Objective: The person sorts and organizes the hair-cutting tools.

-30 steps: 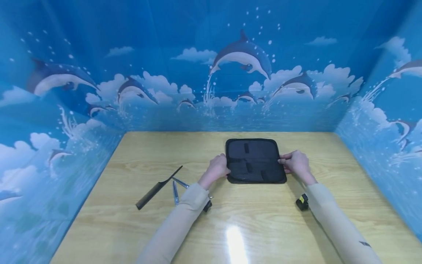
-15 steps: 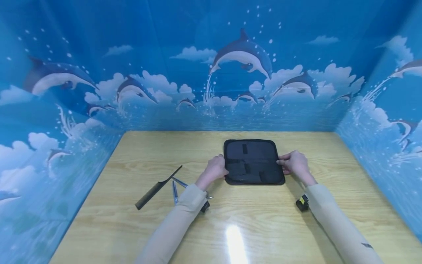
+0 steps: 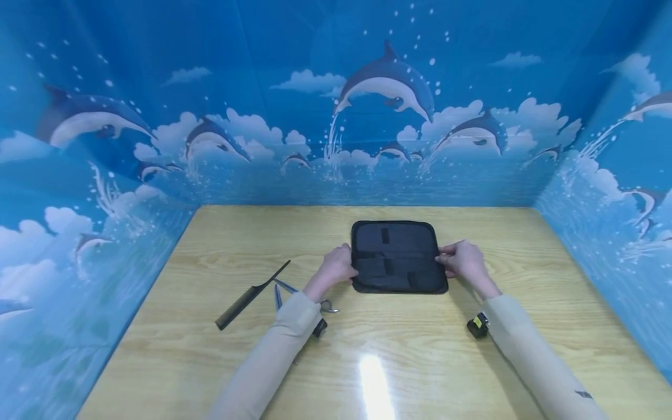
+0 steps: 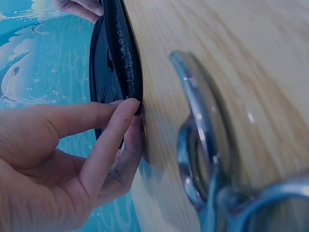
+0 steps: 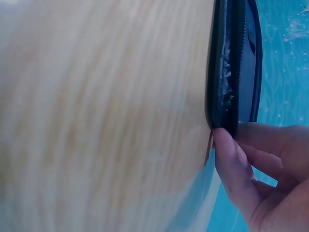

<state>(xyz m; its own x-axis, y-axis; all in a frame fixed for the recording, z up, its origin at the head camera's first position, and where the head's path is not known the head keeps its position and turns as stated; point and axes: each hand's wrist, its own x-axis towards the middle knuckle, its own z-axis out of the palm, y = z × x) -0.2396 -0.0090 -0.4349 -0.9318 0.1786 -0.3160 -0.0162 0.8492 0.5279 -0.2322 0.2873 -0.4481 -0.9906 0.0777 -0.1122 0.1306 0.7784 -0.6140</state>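
Note:
A black zip case (image 3: pixel 399 240) lies spread flat on the table, its inside with elastic loops and pockets facing up. My left hand (image 3: pixel 333 267) pinches the case's left edge. In the left wrist view, the thumb and fingertips (image 4: pixel 129 107) meet at the zipped rim. On the opposite side, my right hand (image 3: pixel 466 262) pinches the right edge; the right wrist view has its thumb (image 5: pixel 229 154) against the case's rim. Silvery scissors (image 3: pixel 329 306) lie beside my left wrist, partly hidden under the sleeve; their handle (image 4: pixel 205 121) is large in the left wrist view.
A dark tail comb (image 3: pixel 244 306) lies left of the scissors, its thin tail towards the back. The wood-look table (image 3: pixel 409 350) meets a blue dolphin-printed backdrop (image 3: pixel 294 175) at the back and sides. Black wrist devices (image 3: pixel 477 325) sit under the sleeves.
Both hands and the case between them have slid slightly left. More of the scissors' handle shows beside the left wrist. The comb has stayed in place.

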